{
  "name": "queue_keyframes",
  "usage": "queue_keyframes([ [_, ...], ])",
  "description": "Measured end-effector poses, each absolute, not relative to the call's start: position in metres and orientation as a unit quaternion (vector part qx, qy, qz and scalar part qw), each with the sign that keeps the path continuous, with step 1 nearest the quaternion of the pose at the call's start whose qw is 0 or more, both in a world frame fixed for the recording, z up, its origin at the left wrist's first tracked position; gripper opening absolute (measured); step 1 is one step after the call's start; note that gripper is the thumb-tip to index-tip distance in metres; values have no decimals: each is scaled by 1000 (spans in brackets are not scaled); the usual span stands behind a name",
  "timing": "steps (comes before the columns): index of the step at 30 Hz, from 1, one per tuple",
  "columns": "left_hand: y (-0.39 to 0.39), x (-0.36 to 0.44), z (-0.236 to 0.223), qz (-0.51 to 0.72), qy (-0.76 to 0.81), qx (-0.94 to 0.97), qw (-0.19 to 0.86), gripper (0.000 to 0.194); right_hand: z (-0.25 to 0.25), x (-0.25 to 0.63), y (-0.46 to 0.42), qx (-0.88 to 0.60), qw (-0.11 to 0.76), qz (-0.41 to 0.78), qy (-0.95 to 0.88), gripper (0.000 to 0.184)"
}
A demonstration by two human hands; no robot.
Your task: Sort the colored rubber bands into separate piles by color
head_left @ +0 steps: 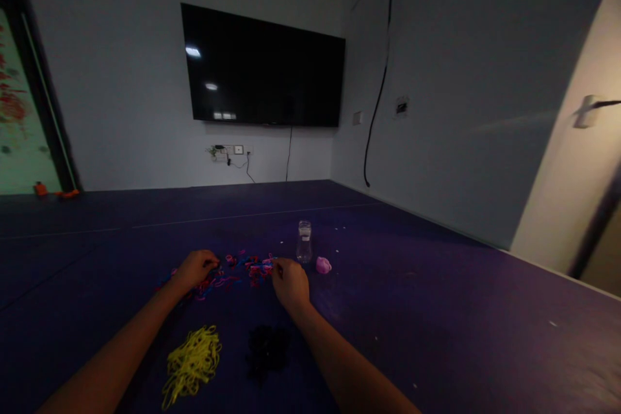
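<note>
A person's left hand (pixel 195 268) and right hand (pixel 292 283) meet a scatter of small pink, red and blue loops (pixel 255 270) on a dark purple surface (pixel 436 323).

Fingers on both hands are curled inward, the left over the scatter, the right at its right end; whether they pinch any loops cannot be told. A tangled yellow heap of loops (pixel 193 362) and a black pile (pixel 268 350) lie between the forearms; a clear upright bottle (pixel 305 247) stands near a rounded pink piece (pixel 323 265).
</note>
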State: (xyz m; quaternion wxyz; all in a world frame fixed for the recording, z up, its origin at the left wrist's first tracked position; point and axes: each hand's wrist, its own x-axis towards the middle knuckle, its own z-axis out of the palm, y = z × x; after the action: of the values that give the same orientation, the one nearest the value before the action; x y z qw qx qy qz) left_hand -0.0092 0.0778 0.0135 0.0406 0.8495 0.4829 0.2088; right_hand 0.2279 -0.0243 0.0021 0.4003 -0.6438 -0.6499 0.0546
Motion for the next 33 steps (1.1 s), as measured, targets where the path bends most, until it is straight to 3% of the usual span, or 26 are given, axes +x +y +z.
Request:
queue_keyframes([
  [6, 74, -6, 19, 182, 482, 857, 32, 23, 4, 228, -26, -641, 398, 53, -654, 28],
  [17, 65, 0, 20, 117, 506, 850, -88, 18, 5, 227, -28, -651, 384, 48, -653, 24],
  [27, 68, 2, 28, 290, 524, 800, 47, 18, 5, 227, -27, -649, 390, 47, -652, 25],
  [33, 36, 41, 59, 221, 391, 867, 216, 15, 4, 226, -26, -642, 400, 49, -652, 25],
])
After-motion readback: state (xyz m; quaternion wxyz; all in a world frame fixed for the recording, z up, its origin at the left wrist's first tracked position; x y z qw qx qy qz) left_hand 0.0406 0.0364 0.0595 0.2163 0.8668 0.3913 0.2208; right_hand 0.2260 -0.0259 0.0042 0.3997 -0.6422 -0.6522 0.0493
